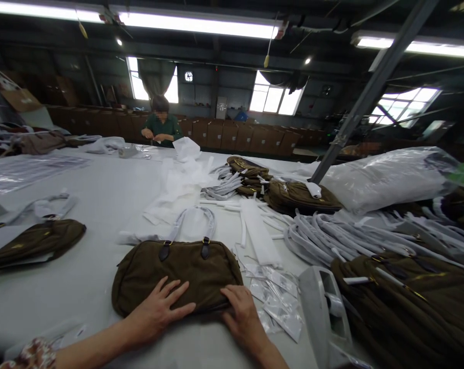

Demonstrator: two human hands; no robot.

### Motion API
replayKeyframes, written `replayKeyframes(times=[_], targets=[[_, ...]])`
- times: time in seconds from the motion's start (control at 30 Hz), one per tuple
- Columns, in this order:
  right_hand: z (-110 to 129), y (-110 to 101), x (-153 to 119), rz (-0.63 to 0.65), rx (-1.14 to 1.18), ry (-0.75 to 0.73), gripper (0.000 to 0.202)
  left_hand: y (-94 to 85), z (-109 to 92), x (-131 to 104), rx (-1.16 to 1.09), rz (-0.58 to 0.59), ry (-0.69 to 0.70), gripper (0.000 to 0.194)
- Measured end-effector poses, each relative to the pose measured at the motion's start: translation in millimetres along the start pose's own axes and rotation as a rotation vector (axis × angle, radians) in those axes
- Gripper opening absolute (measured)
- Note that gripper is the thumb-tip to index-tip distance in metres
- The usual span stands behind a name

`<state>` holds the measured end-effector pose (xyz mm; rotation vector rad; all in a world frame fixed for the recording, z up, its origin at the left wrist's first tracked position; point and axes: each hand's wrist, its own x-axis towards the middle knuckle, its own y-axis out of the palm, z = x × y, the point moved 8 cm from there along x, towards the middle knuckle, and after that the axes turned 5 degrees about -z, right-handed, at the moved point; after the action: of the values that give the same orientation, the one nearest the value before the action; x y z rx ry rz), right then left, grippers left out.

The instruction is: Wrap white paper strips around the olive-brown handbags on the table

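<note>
A dark olive handbag lies flat on the white table in front of me, its two wrapped handles pointing away. Dark tabs with gold rings join the handles to the bag. My left hand rests on the bag's lower front with fingers spread. At the lower right corner, my right hand grips the bag's edge, fingers on top and thumb below. Right of the bag lie small clear plastic packets with tags.
A grey tape dispenser stands right of the packets. Piled olive bags and wrapped straps fill the right side. Another olive bag lies left. A metal post rises behind. Across the table, a person handles something small.
</note>
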<state>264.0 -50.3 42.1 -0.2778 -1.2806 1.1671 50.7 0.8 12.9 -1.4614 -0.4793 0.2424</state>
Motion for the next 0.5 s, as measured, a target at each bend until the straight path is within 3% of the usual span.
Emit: replayKeyframes(times=[0.07, 0.2, 0.33, 0.5], targets=[[-20, -6, 11, 0.072, 0.152, 0.216, 0.047, 2.5, -1, -1, 0.005, -0.010, 0.009, 0.095], [-75, -8, 45, 0.002, 0.094, 0.703, 0.042, 5.1, -1, 2, 0.018, 0.002, 0.013, 0.094], [-95, 25, 78, 0.019, 0.033, 0.787, 0.034, 7.9, 0, 2, 0.016, 0.018, 0.005, 0.095], [-118, 42, 83, 0.003, 0.133, 0.876, 0.030, 14.3, 3, 3, -0.006, 0.071, -0.002, 0.094]])
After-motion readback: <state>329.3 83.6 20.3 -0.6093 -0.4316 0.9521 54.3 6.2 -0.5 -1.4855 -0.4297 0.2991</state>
